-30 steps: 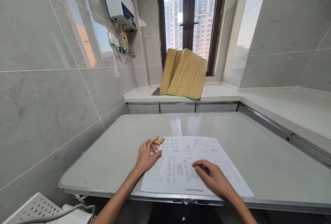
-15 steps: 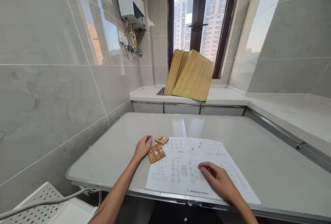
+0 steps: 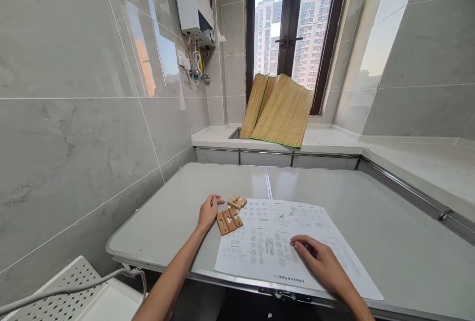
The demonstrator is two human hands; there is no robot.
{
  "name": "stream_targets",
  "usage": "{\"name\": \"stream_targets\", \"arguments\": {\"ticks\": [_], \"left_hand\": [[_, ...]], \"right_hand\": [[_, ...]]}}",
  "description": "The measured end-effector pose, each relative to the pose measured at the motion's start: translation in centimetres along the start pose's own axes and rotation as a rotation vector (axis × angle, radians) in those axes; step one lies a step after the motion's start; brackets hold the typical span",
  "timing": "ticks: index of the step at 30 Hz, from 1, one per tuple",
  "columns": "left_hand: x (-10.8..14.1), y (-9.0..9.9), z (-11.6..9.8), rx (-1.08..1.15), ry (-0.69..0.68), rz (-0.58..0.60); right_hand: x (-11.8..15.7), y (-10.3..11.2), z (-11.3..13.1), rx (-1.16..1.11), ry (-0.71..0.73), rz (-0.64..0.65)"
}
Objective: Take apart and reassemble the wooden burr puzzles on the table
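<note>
My left hand (image 3: 209, 212) rests on the folding table at the left edge of a printed sheet (image 3: 256, 242). Its fingers are loosely stretched and hold nothing. Right beside it lie flat brown wooden pieces with cut-out slots (image 3: 229, 220), side by side, partly over the paper. Just behind them is a small stack of lighter interlocking wooden pieces (image 3: 237, 203). Over the sheet's right part lies my right hand (image 3: 315, 256), fingers loosely bent, with a gap between thumb and forefinger and nothing visible in them. The sheet carries rows of small drawings and text.
The white folding table (image 3: 166, 222) has a centre seam and a metal latch (image 3: 280, 293) at its front edge. Behind it, a bamboo mat (image 3: 282, 111) leans on the counter before the window. A white perforated rack (image 3: 70, 286) with a grey hose stands lower left.
The camera view has shifted slightly, so everything appears a little further right. My left fingers have spread slightly. The wooden pieces and my right hand keep their places on the sheet.
</note>
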State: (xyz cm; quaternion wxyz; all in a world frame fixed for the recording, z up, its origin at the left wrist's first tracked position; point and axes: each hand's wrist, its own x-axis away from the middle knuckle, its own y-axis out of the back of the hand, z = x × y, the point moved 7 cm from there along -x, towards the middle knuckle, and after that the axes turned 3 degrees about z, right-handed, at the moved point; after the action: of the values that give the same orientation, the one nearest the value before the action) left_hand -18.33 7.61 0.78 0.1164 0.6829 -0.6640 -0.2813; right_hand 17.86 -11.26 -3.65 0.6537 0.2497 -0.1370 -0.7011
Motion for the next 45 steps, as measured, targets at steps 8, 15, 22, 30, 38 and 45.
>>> {"name": "stream_targets", "arguments": {"ticks": [8, 15, 22, 30, 38, 45], "left_hand": [[0.12, 0.48, 0.4, 0.087, 0.018, -0.056], [0.21, 0.54, 0.6, 0.09, 0.045, -0.066], [0.16, 0.69, 0.61, 0.102, 0.044, -0.073], [0.11, 0.49, 0.61, 0.108, 0.037, -0.047], [-0.32, 0.0, 0.55, 0.1, 0.013, -0.003], [-0.27, 0.33, 0.15, -0.004, -0.017, -0.014]], "right_hand": [[-0.1, -0.18, -0.35, -0.029, 0.006, 0.012], [0.1, 0.02, -0.25, -0.045, 0.0, -0.014], [0.05, -0.3, -0.53, -0.024, -0.014, 0.012], [0.03, -0.27, -0.23, -0.022, -0.015, 0.021], [-0.14, -0.39, -0.61, -0.057, 0.0, 0.017], [-0.03, -0.03, 0.11, -0.081, 0.015, -0.003]]}}
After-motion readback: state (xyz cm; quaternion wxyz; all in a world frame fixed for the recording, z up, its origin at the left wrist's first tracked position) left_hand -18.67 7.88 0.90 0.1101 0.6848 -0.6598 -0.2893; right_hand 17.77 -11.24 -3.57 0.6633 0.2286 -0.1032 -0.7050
